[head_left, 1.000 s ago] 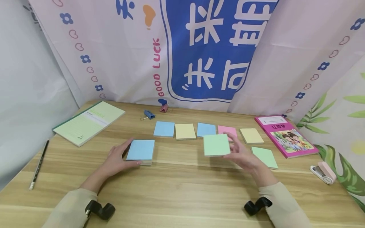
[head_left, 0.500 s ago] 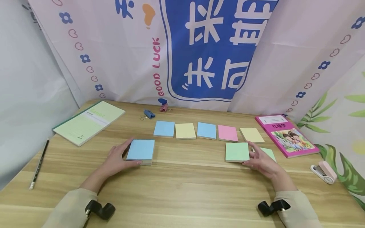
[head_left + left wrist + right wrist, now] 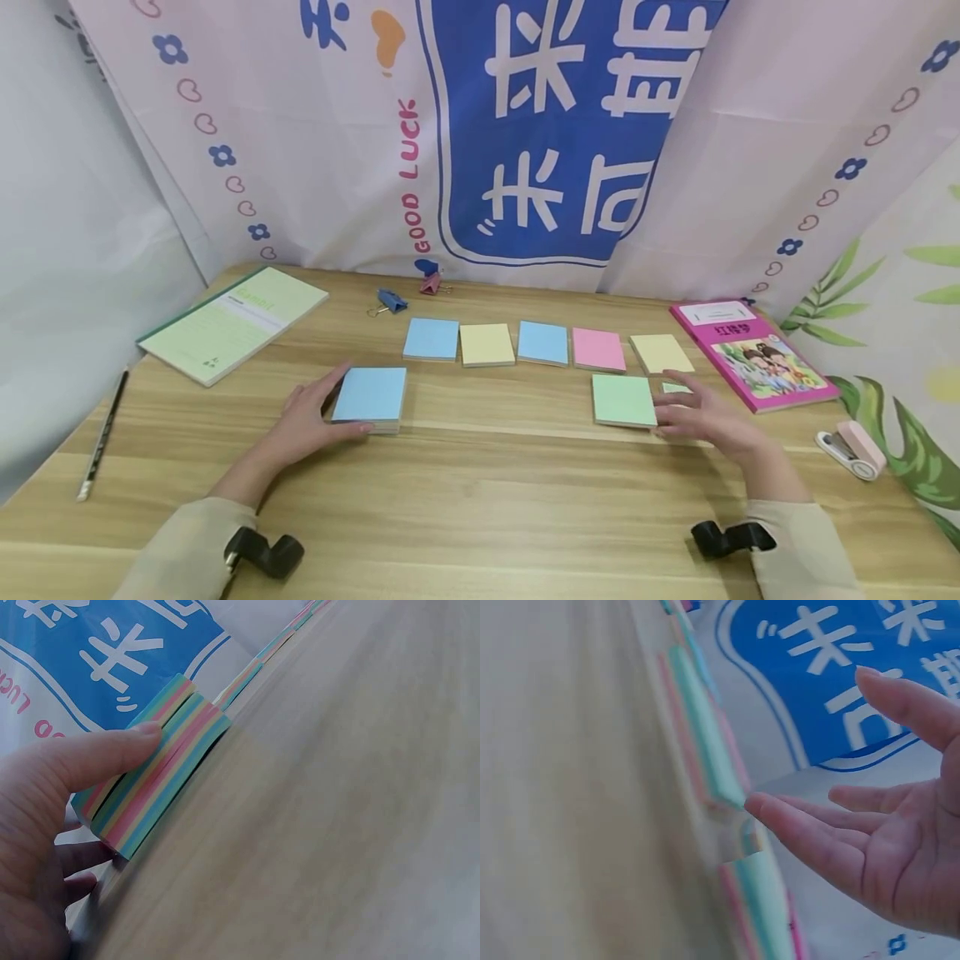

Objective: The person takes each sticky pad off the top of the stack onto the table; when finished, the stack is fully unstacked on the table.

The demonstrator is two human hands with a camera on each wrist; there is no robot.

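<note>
My left hand (image 3: 311,423) grips a thick blue-topped stack of sticky notes (image 3: 371,395) on the table, thumb along the near side, fingers behind. In the left wrist view that stack's striped edges (image 3: 165,772) show several colours and a gap between layers. My right hand (image 3: 705,421) is beside a green sticky note pad (image 3: 624,400) lying on the table, fingertips at its right edge. The right wrist view shows that hand (image 3: 900,840) with fingers spread and nothing between them. Another green pad (image 3: 675,388) is mostly hidden behind the right hand.
A row behind holds blue (image 3: 431,339), yellow (image 3: 487,345), blue (image 3: 543,343), pink (image 3: 598,349) and yellow (image 3: 662,354) pads. Binder clips (image 3: 392,301), a notebook (image 3: 236,323) and a pencil (image 3: 102,437) lie left; a pink book (image 3: 753,357) and stapler (image 3: 851,451) lie right.
My right hand carried the green pad rightward and down to the table, then let go and drew slightly right. My left hand has stayed on the blue-topped stack.
</note>
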